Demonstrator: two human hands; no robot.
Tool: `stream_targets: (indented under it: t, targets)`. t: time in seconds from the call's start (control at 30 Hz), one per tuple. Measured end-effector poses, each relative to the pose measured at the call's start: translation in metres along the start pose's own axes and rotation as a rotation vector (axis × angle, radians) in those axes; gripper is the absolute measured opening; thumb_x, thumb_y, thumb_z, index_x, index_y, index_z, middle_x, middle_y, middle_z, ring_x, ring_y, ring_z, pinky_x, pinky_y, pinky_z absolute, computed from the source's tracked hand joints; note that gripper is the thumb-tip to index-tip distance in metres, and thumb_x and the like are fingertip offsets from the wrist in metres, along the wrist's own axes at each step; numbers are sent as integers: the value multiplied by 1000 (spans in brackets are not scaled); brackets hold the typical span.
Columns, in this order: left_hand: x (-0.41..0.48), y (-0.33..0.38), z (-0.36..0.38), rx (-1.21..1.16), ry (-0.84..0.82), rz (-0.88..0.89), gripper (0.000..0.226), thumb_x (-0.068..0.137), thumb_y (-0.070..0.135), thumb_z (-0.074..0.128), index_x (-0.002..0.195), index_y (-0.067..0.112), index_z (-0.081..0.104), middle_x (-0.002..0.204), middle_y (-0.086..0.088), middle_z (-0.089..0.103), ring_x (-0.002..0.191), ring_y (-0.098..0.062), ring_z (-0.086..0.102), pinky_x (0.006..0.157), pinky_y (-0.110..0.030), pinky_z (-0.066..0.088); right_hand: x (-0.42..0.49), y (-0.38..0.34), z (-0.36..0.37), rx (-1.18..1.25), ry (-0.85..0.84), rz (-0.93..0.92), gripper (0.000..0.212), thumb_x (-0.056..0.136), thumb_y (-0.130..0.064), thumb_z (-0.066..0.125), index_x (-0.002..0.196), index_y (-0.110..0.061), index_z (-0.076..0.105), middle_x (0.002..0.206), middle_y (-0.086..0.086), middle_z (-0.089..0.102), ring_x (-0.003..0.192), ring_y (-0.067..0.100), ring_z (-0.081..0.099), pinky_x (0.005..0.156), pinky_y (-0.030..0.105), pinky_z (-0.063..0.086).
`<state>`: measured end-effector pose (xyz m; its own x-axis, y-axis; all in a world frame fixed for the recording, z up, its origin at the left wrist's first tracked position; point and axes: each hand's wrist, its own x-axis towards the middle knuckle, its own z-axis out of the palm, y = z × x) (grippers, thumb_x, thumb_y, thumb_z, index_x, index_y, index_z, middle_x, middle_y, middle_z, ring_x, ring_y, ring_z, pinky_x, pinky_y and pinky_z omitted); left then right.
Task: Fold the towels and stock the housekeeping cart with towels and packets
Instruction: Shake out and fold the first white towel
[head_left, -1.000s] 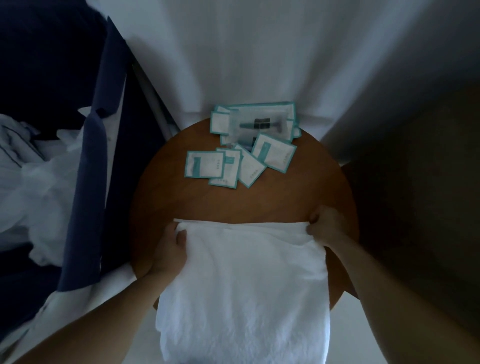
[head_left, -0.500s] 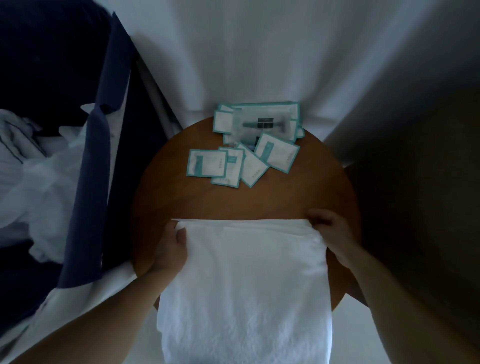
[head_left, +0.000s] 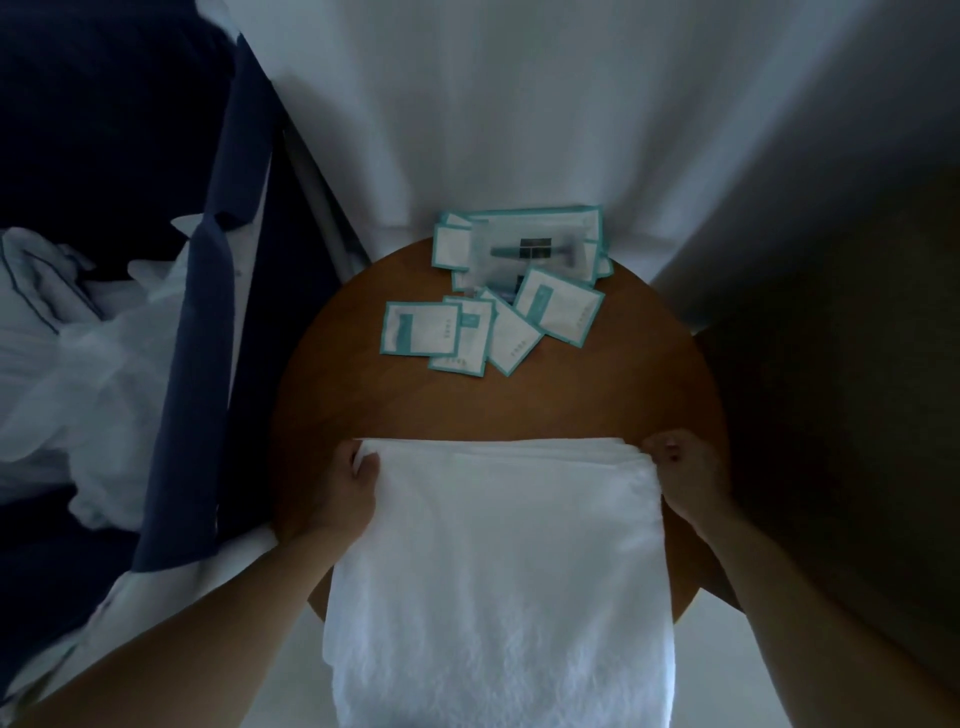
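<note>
A white towel lies across the near half of a round wooden table, its lower part hanging over the near edge. My left hand grips the towel's far left corner, fingers curled over the folded edge. My right hand pinches the far right corner. The far edge shows several stacked layers. Several white packets with teal borders lie scattered at the table's far side, one larger clear packet on top of them.
A white curtain hangs behind the table. To the left stands a dark blue fabric frame with crumpled white linen inside. The right side is dark floor or wall.
The towel's far edge has been squared up and lies straighter. My right hand has shifted slightly along the right corner and now pinches it; my left hand keeps its hold.
</note>
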<state>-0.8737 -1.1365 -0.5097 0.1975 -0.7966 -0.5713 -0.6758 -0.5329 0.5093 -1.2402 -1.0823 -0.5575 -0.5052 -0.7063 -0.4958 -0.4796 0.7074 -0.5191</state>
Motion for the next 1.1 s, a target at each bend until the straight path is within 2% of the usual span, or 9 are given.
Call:
stream_targets:
  t: [0.17,0.33,0.43,0.5,0.6,0.73,0.83,0.97,1.1]
  targets:
    - [4,-2,4,-68,26,-9,33,103,28,46,130,8,52,125,-13,59,112,-30,55,89,-32,37,-11,0,8,222,36,139,8,96,-34,60,88,-31,61,101,-1,65,94,26,62,87,46,54]
    - [6,-4,3,-65,-3,-13,36,104,28,45,134,9,50,131,-14,57,121,-33,53,99,-40,40,-25,12,0,384,-200,177,23,103,-16,50,115,-29,64,113,-5,61,95,13,59,73,33,52]
    - [7,-4,4,-40,-3,-13,39,104,29,43,138,9,48,135,-15,54,124,-34,51,102,-42,40,-24,11,-2,266,-189,160,23,102,-14,51,121,-17,63,112,1,62,98,22,60,81,39,53]
    - [7,-4,5,-29,5,-13,40,105,30,42,139,10,47,138,-14,53,125,-34,50,103,-42,40,-23,6,0,264,-179,146,19,99,-13,55,116,-17,64,109,2,63,99,25,60,84,42,52]
    - [7,-5,6,-18,22,-2,40,105,30,41,139,10,47,136,-13,54,125,-33,51,100,-38,40,-30,-6,-3,425,-207,113,12,98,-19,58,96,-27,67,96,-2,68,86,20,64,67,33,50]
    - [8,-10,4,-49,27,-7,35,104,29,43,133,10,50,129,-14,57,118,-33,54,94,-38,41,-37,-10,-18,742,-335,132,19,100,-21,51,92,-19,67,87,-1,74,78,23,69,68,36,53]
    - [10,-12,3,-50,16,4,34,104,29,43,132,10,51,128,-15,58,117,-33,54,94,-38,41,-35,-14,-25,737,-420,133,18,99,-20,48,90,-13,62,83,2,71,75,23,68,67,33,53]
    - [11,-12,5,-26,25,1,36,105,30,42,134,11,50,129,-14,57,119,-34,54,94,-37,40,-26,-27,-23,544,-359,75,25,101,-19,43,79,-15,54,67,-4,63,69,20,59,62,31,46]
    - [15,-11,7,2,30,-16,39,104,34,42,135,11,49,130,-13,57,119,-34,55,94,-39,43,-15,-40,-15,843,-137,101,25,87,-13,46,71,-25,62,72,1,65,77,27,65,78,43,52]
